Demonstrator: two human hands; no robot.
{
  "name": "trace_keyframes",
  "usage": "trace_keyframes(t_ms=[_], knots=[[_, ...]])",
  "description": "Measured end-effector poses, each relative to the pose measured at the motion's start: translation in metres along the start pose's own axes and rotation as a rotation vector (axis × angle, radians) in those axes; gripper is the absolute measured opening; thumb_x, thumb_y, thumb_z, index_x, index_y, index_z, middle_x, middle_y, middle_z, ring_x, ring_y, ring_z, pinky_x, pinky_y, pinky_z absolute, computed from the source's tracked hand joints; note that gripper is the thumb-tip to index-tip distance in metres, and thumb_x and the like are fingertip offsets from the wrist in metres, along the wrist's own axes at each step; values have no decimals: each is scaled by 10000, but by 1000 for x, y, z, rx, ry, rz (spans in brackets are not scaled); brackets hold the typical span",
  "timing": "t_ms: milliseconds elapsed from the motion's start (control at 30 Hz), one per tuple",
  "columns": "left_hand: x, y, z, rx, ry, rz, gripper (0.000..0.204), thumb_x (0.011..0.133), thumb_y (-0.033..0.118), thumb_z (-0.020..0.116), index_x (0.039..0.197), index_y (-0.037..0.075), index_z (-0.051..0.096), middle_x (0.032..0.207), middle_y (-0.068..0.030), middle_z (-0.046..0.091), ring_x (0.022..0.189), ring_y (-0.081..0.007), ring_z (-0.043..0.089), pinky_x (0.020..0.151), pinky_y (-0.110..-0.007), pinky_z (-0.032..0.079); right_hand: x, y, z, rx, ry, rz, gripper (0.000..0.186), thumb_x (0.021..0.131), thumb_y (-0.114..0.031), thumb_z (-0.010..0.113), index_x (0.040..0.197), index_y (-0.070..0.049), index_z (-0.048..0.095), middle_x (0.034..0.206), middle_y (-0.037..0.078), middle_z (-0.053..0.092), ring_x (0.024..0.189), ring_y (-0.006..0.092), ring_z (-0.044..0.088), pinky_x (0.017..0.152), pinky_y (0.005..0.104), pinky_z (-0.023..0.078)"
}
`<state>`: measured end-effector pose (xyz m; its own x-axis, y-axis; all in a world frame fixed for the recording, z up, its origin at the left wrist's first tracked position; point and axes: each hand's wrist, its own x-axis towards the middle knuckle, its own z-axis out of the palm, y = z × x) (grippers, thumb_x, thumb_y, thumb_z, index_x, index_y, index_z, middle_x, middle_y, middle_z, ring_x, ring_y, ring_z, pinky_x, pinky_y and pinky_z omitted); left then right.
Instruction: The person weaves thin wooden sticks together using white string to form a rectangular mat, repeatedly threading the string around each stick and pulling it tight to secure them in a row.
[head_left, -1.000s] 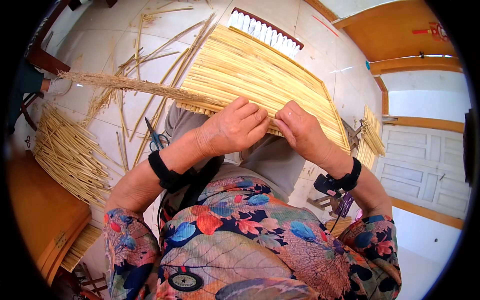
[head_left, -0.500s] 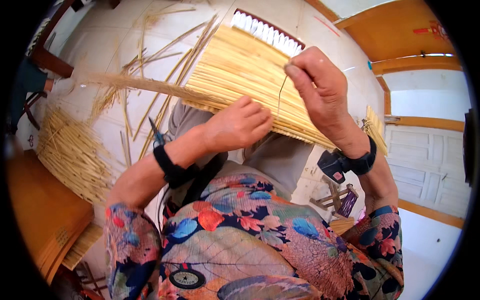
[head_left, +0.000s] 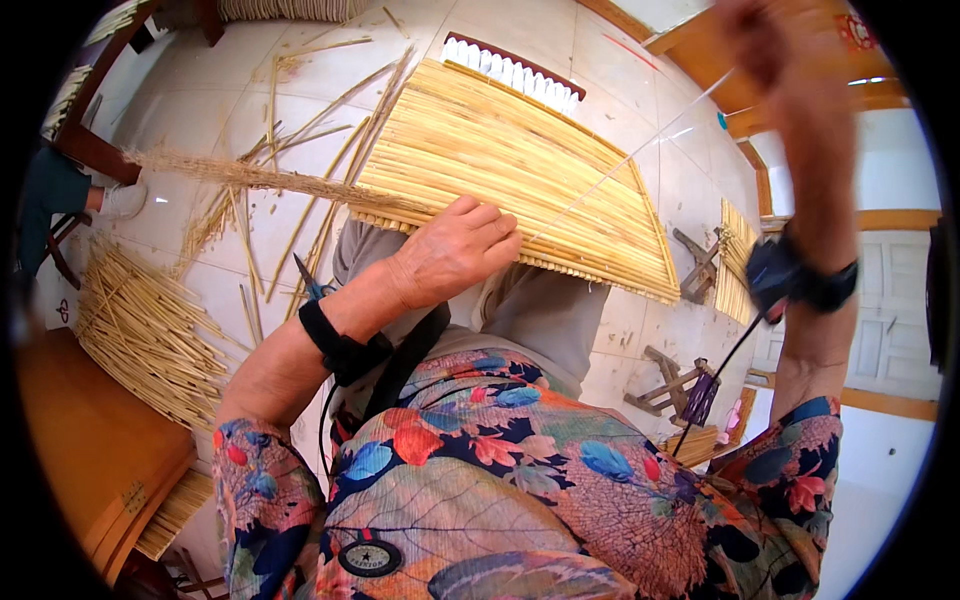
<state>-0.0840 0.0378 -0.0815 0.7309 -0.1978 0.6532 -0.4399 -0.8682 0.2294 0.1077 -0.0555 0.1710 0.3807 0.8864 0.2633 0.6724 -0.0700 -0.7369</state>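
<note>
A mat of yellow reed stalks [head_left: 500, 150] lies slanted across my knees, its cut stalk ends along the near edge. My left hand [head_left: 457, 245] is closed on that near edge, with the fingers curled over the stalks. A stalk with a brown feathery end [head_left: 270, 178] runs out to the left from beneath this hand. Far up at the right, my right hand [head_left: 768, 50] is smeared by motion. From it a pale thread [head_left: 640, 150] stretches tight down to the mat beside my left fingers. What else the right fingers hold does not show.
Loose stalks [head_left: 300, 220] litter the tiled floor at the left, near a large reed pile [head_left: 150, 320]. Scissors [head_left: 312, 278] show by my left wrist. A dark-framed row of white bundles [head_left: 515, 75] lies beyond the mat. A small wooden stool [head_left: 675, 390] stands at the right.
My right hand has swung up and away to the right, drawing the thread out long and straight. My left hand stays on the mat's near edge, slightly further left in view.
</note>
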Motion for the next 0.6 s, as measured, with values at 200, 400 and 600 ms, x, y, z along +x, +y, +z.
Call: trace_keyframes(t_ms=[200, 400, 600], knots=[[6, 3, 1, -112, -96, -13, 291, 761, 93, 581, 1041, 13, 572, 1054, -110, 592, 966, -252, 563, 842, -368, 433, 11, 23, -15, -243, 180, -108, 205, 966, -268, 545, 950, -85, 636, 704, -25, 569, 576, 66, 493, 514, 223, 408], [10, 16, -2, -100, -60, -188, 374, 696, 110, 709, 1039, 18, 591, 1067, -111, 588, 990, -270, 546, 848, -384, 433, -37, 93, 47, -881, -195, -478, 245, 812, -18, 590, 1038, -70, 671, 1042, 164, 624, 938, 330, 615, 826, 410, 503], [11, 18, 5, -21, -70, -359, 301, 684, 92, 730, 950, 40, 598, 949, -101, 561, 937, -298, 530, 835, -412, 433, -87, 104, 87, -531, -697, -160, 271, 782, -44, 656, 1045, -105, 636, 1012, 85, 628, 1016, 313, 567, 892, 404, 436]])
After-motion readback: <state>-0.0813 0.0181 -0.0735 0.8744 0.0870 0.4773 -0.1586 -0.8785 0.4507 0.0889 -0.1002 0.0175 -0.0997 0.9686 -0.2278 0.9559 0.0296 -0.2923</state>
